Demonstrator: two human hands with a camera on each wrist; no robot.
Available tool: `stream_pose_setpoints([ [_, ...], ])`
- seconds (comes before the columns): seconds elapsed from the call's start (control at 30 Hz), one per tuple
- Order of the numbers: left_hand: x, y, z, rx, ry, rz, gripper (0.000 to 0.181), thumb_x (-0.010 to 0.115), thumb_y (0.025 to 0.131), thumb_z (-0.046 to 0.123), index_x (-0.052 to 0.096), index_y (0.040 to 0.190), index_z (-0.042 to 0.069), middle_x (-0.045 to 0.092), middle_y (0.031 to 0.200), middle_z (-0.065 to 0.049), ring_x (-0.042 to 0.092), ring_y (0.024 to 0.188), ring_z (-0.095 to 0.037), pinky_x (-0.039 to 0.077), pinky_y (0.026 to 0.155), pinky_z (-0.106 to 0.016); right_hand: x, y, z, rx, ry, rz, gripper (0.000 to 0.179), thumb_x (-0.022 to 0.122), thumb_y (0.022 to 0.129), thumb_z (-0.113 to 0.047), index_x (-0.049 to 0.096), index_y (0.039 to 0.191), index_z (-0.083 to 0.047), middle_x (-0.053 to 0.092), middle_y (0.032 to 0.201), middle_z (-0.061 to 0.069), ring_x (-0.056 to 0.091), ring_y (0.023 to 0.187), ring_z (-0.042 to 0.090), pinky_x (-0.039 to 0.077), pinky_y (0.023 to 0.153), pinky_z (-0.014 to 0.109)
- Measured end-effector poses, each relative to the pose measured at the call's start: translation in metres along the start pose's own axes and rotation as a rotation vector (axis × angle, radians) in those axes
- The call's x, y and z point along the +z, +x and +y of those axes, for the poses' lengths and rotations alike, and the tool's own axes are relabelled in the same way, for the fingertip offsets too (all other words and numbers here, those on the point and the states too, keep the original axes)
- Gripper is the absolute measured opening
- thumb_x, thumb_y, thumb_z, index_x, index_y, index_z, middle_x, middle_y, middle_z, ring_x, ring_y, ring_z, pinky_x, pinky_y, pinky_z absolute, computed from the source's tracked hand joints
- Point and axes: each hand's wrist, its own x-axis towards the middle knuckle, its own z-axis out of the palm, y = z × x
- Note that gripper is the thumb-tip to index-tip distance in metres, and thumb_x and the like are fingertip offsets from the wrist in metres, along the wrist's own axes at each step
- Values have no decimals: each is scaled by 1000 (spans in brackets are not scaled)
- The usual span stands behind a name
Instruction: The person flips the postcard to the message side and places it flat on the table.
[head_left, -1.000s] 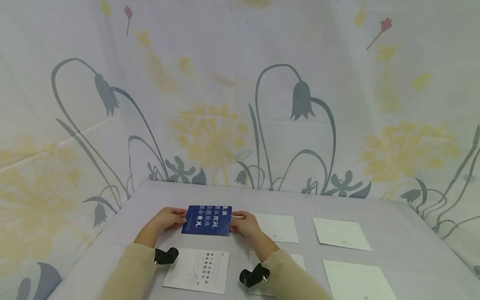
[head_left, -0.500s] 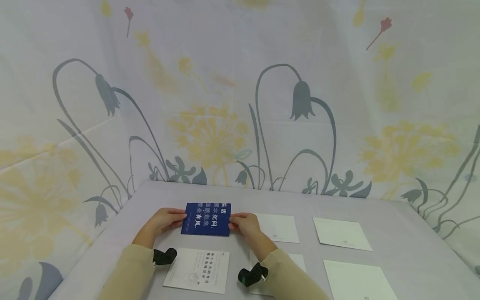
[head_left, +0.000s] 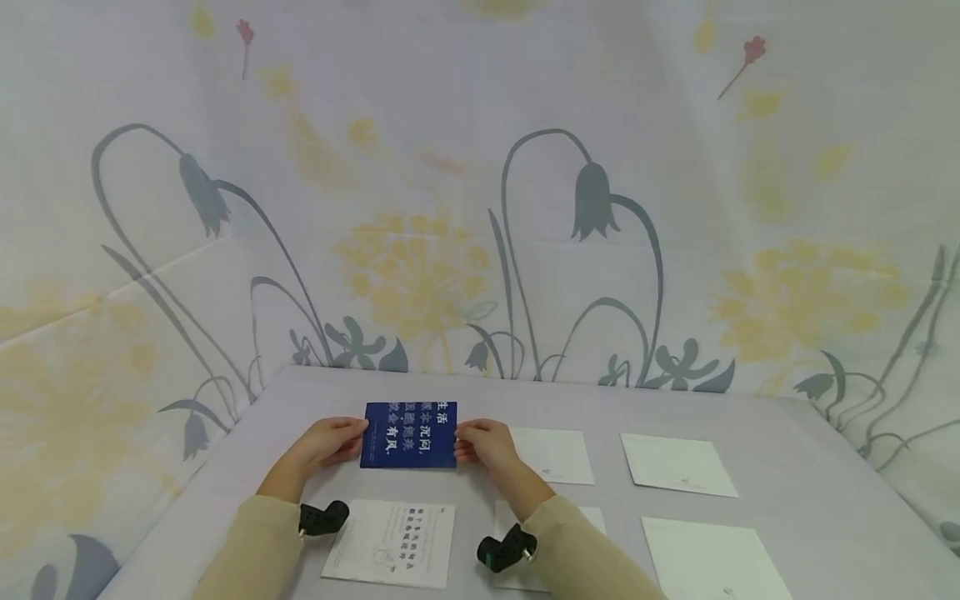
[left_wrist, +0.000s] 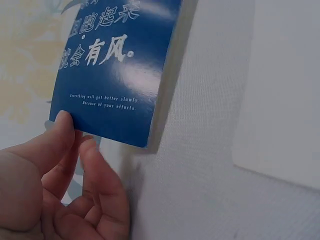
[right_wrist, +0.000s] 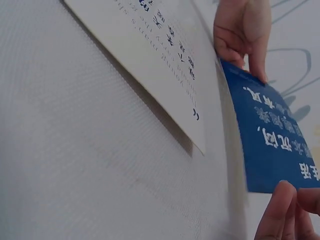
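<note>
A blue postcard (head_left: 409, 435) with white printed characters is held between the two hands near the back left of the table. My left hand (head_left: 322, 446) pinches its left edge, thumb on the printed face in the left wrist view. At the opposite edge, my right hand (head_left: 489, 450) pinches the card, its fingertips (right_wrist: 284, 189) showing at the border in the right wrist view. The card tilts up a little, casting a shadow on the white cloth. Just in front of it lies a white postcard (head_left: 390, 542) printed with dark characters and a small line drawing.
Several pale cards lie face down to the right: one (head_left: 558, 454) beside the right hand, one partly under the right forearm, another (head_left: 678, 464) farther right, and one (head_left: 716, 558) near the front. A flower-printed curtain (head_left: 450, 183) hangs behind the table (head_left: 787, 467).
The blue postcard has risen slightly and shifted a little left, its far edge tipping up. Both hands keep their hold. The head view has shifted slightly.
</note>
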Motion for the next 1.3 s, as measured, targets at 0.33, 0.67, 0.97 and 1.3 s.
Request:
stream_pose_setpoints([
  [0.33,0,-4,0,26,-151,-29,40,54,95,12,44,122,-17,58,78,-1,58,70,-6,51,67,-18,-2,0,-3,0,57,-11,25,53,88,-2,57,105,16,62,67,8,62,58,12,55,61,28],
  [0.67,-6,-3,0,41,-323,-54,43,52,94,2,37,129,-20,64,79,-1,63,72,-6,52,71,-19,-2,-1,-4,-5,74,6,27,53,92,-6,58,108,15,64,72,10,64,62,13,55,63,26],
  [0.97,-8,-2,-1,63,-425,-97,43,47,95,-3,32,130,-21,65,78,-3,64,73,-8,52,73,-19,0,-3,-5,-27,99,8,24,52,91,-1,58,106,16,65,73,11,65,65,15,55,65,28],
  [1.3,-8,-3,1,40,-474,-86,47,48,94,-5,27,133,-21,65,80,-4,64,75,-8,51,76,-20,1,-1,-6,-28,129,33,21,54,90,0,59,104,16,65,74,11,65,65,13,55,66,28],
])
